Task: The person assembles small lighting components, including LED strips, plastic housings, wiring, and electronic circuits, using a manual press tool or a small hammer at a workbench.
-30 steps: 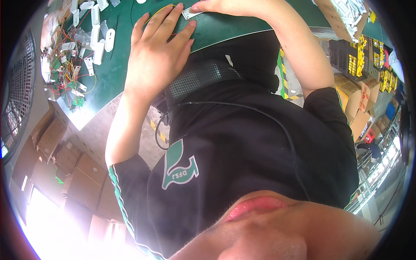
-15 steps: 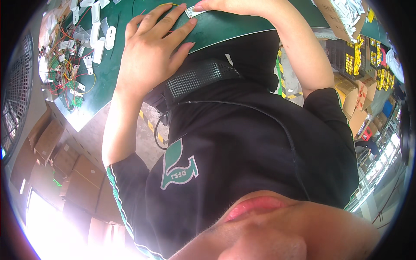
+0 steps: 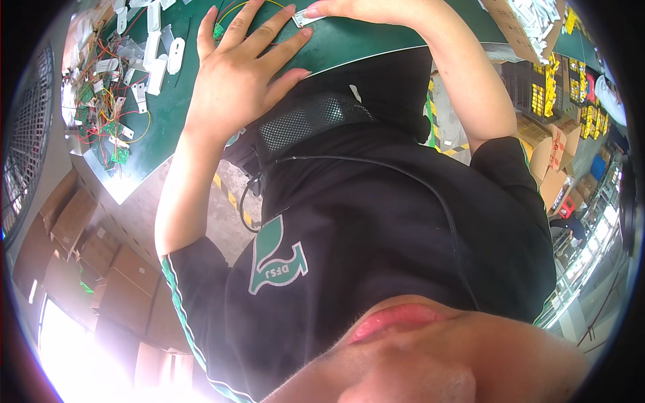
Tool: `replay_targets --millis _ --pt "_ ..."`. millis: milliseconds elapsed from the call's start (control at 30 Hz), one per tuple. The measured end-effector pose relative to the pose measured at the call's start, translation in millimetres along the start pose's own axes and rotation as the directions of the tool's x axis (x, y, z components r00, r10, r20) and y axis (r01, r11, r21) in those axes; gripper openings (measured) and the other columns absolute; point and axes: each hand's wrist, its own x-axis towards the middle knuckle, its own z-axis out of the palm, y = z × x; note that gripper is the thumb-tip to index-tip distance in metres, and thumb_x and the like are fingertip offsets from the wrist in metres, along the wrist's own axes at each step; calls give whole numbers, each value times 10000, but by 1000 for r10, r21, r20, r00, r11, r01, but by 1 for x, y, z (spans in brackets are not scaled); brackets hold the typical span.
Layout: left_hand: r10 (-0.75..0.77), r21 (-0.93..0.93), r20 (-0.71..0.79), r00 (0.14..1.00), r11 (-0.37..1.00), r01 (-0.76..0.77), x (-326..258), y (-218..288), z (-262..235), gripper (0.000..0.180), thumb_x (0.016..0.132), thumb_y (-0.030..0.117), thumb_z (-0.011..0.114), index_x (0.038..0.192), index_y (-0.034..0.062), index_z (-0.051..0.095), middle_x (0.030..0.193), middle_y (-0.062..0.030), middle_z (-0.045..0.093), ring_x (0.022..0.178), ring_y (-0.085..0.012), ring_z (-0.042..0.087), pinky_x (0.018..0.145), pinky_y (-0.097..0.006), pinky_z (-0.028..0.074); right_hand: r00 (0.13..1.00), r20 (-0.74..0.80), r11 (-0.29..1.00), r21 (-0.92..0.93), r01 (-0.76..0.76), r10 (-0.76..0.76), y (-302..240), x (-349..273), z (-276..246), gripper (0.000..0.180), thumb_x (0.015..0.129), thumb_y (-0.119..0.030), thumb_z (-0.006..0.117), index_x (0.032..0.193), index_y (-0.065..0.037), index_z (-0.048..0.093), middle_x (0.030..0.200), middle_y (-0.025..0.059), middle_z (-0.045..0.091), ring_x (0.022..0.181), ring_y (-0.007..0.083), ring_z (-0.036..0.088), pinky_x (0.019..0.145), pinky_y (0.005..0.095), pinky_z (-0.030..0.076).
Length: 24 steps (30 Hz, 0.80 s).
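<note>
My left hand (image 3: 238, 84) lies over the green table (image 3: 363, 50) with its fingers spread. Two of its fingertips are beside a small white plastic piece (image 3: 302, 19). My right hand (image 3: 356, 8) grips that piece, its thumb on top; the other fingers are cut off by the upper edge. Past the left fingers a small green circuit board (image 3: 218, 31) shows in part. A yellow wire (image 3: 270, 3) runs by the left fingertips; where it ends is hidden.
Left on the table lie tangled wires with green circuit boards (image 3: 119, 156) and several white plastic housings (image 3: 176, 56). A cardboard box (image 3: 514, 27) of white parts stands at the right. Beyond are yellow parts in dark crates (image 3: 539, 99); stacked cartons (image 3: 131, 269) stand lower left.
My left hand's fingers have spread and straightened further, and the green circuit board has come into sight beside them. The right hand and the white piece have shifted only slightly.
</note>
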Motion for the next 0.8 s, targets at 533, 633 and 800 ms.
replay_targets --millis 533,633,800 --pt "44 32 -48 998 999 -42 4 -7 1 488 876 434 745 1337 282 704 1460 11 606 1438 -232 475 1196 -569 239 1000 0 1000 9 -14 14 0 0 -3 283 854 -264 803 905 -45 631 797 131 675 746 298 657 674 404 493" --pt "61 21 -39 997 998 -60 5 -7 -1 498 868 442 745 1333 269 704 1452 2 609 1430 -239 483 1198 -572 239 1000 11 1000 18 -21 21 -2 -2 -4 292 849 -269 809 900 -42 632 788 129 670 740 295 653 672 400 492" --pt "56 -50 -81 995 997 -60 -2 -13 8 496 842 425 769 1293 226 714 1417 -35 626 1397 -249 514 1197 -587 267 999 -27 985 167 45 -41 18 4 -5 270 870 -255 788 884 -21 654 771 102 663 718 216 629 666 370 487"
